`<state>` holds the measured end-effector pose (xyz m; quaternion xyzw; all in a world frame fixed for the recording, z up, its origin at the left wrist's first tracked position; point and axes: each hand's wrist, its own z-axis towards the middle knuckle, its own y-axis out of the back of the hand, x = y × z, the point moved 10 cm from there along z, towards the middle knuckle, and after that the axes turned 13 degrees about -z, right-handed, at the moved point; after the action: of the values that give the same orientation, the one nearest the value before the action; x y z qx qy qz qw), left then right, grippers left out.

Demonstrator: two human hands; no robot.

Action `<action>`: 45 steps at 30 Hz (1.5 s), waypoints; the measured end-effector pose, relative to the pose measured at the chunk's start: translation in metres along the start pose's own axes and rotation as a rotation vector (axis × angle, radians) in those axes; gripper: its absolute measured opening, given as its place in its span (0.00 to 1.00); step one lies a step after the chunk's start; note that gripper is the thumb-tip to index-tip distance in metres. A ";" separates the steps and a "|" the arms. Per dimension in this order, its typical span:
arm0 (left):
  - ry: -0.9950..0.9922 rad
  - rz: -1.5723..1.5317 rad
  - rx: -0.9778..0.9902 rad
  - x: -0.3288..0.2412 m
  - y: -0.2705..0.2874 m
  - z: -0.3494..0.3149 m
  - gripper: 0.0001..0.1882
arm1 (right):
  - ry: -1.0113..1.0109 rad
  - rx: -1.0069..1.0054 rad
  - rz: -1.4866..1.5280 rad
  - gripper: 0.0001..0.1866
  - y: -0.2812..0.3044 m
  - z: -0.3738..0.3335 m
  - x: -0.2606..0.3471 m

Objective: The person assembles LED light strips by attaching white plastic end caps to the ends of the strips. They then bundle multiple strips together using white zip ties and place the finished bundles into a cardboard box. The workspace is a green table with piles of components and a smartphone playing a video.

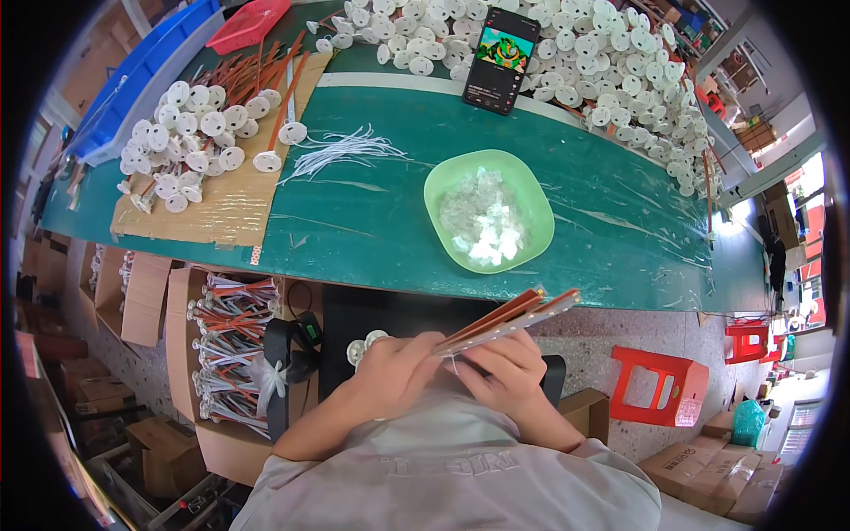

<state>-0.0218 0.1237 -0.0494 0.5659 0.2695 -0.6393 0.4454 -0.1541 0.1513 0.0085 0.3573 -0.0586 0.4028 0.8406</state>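
Note:
Close to my body, my left hand (394, 373) is wrapped round a bundle of flat strips (509, 320), brown and white with small dots on the white one. White round discs (365, 345) stick out of the bundle's left end, past my left hand. My right hand (506, 370) is closed below the strips, its fingers pinching a thin white tie (455, 364) that loops at the bundle. Part of the tie is hidden by the fingers. Similar white ties (341, 152) lie loose on the green table (354, 230).
A light green bowl (542, 190) holds small clear pieces. Piles of white-disc strips lie on cardboard (239, 217) at left and along the back, beside a phone (501, 62). Below left stands a carton (183, 345) of tied bundles; a red stool (686, 389) is right.

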 end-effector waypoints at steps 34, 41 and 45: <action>-0.313 -0.165 -1.553 -0.032 0.397 -0.343 0.15 | 0.075 0.380 -0.295 0.24 -0.168 0.090 0.042; 0.128 -0.152 -1.861 0.171 0.425 -0.412 0.16 | 0.191 0.569 -0.351 0.16 -0.187 0.088 0.041; 0.187 0.056 -1.677 0.233 0.458 -0.366 0.16 | 0.177 0.579 -0.387 0.17 -0.185 0.086 0.033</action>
<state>0.5643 0.1626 -0.2795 0.1049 0.6765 -0.1667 0.7096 0.0169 0.0390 -0.0182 0.5487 0.1997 0.2655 0.7672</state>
